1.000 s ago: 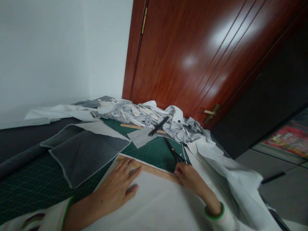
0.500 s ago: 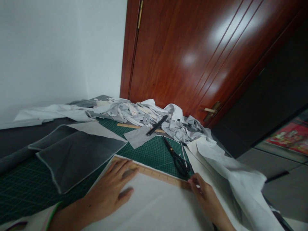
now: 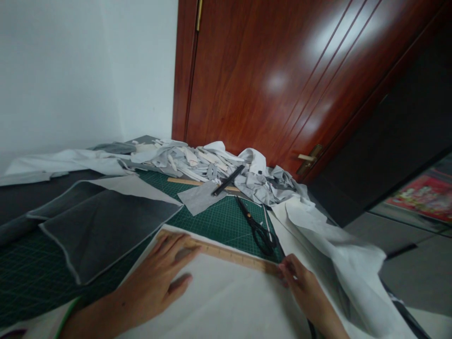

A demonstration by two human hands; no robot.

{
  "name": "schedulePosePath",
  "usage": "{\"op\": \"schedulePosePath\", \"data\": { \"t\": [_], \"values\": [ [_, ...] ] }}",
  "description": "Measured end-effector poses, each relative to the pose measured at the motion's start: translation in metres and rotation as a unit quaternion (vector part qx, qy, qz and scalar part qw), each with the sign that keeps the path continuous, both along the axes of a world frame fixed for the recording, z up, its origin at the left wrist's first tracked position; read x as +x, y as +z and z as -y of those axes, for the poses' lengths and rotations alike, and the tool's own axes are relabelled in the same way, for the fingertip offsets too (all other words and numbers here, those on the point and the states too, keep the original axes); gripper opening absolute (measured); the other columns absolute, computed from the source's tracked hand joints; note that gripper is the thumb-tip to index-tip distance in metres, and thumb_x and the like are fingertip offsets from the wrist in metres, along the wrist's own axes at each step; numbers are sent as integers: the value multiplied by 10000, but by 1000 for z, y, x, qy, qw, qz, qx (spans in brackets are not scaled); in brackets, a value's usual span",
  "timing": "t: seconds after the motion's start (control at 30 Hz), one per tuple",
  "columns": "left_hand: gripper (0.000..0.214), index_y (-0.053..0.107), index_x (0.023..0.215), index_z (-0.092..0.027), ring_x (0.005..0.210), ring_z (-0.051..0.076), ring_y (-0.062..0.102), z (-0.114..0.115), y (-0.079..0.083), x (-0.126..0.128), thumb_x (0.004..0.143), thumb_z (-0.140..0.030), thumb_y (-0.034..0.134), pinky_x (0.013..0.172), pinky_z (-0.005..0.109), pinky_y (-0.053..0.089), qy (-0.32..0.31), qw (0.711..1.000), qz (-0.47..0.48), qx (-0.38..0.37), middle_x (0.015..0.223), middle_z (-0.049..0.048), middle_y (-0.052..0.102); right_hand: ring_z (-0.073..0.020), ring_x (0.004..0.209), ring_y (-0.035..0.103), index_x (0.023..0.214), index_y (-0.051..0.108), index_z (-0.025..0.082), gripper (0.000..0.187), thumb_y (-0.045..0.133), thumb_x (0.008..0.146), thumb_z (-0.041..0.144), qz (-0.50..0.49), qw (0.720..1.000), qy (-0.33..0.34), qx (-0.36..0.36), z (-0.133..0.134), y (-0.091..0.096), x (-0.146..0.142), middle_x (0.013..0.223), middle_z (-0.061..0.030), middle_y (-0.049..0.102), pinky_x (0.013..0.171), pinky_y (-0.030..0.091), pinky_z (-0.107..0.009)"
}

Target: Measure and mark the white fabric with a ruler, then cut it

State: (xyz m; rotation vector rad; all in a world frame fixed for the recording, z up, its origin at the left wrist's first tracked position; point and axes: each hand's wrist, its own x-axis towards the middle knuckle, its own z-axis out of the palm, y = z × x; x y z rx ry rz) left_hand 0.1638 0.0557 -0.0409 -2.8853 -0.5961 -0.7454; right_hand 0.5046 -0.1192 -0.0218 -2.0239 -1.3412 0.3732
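A wooden ruler [image 3: 233, 255] lies along the far edge of a white fabric piece [image 3: 226, 301]. My left hand [image 3: 164, 270] rests flat on the ruler's left end and the fabric, fingers spread. At the ruler's right end, my right hand [image 3: 300, 280] is closed in a pinch. A small pale bit shows between its fingers, too small to name. Just beyond the ruler, black-handled scissors [image 3: 257, 228] lie on the green cutting mat [image 3: 215, 219], their handles near my right hand.
Dark grey fabric pieces [image 3: 109, 230] lie at the left. Heaped fabric scraps [image 3: 197, 162] line the back, by a black bar [image 3: 229, 180] and another wooden strip [image 3: 187, 181]. White cloth [image 3: 339, 240] drapes along the right. A brown door [image 3: 247, 84] stands behind.
The view has shifted slightly, so things sit a little further left. Both hands stay at the ruler; my right fingers have moved slightly at its right end.
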Motion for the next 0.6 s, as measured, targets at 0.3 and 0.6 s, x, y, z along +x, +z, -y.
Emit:
{"op": "schedulePosePath", "data": {
  "t": [0.3, 0.6],
  "values": [
    [511, 508, 1437, -310, 1328, 284, 473, -2, 0, 1, 929, -307, 570, 1122, 441, 314, -9, 1000, 5, -22, 1441, 53, 543, -184, 655, 626, 816, 487, 254, 329, 405, 933, 551, -115, 992, 45, -16, 2, -2, 4, 713, -27, 649, 618, 479, -295],
    [527, 485, 1453, -343, 1349, 284, 470, -6, 1, 2, 935, -314, 575, 1135, 455, 310, -12, 999, -12, -46, 1466, 42, 537, -197, 610, 602, 767, 492, 254, 340, 399, 884, 559, -7, 1000, 4, -16, 0, 1, 4, 668, -13, 595, 608, 466, -322]
  ]
}}
